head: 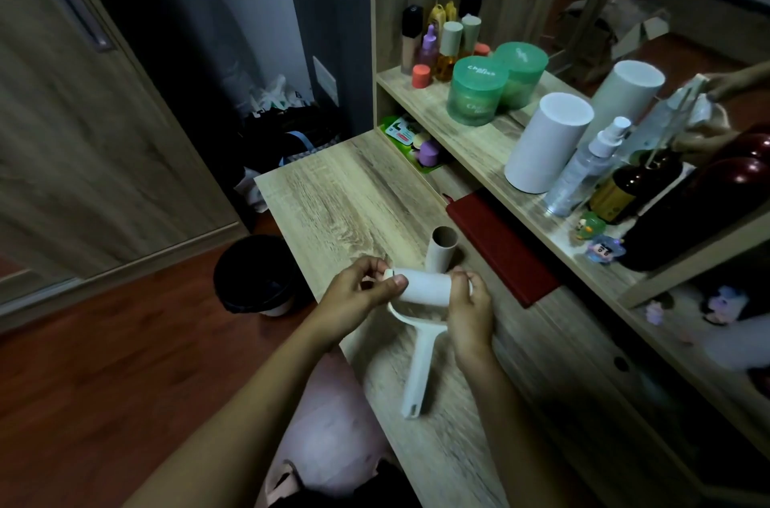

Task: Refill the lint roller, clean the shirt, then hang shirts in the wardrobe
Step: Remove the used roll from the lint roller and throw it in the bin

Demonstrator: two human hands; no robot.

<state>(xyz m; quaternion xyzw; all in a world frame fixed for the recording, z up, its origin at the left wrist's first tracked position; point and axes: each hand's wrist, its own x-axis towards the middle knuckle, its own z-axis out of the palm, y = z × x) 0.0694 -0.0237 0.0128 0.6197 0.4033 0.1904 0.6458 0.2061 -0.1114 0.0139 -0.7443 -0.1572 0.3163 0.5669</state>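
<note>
Here, left to right: left hand [354, 295], fingers closed on the left end of the white roll [423, 286]; lint roller [418, 361], handle near, over the wooden desk [333, 191]; right hand [471, 303] pinching the roll's right end; empty cardboard core [441, 249] just beyond.

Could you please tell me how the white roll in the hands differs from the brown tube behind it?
The white roll is white and thicker; the brown tube is bare brown cardboard and thinner. The white roll is gripped at its ends by the left hand and right hand; the brown tube lies untouched on the desk. Both are cylinders.
</note>
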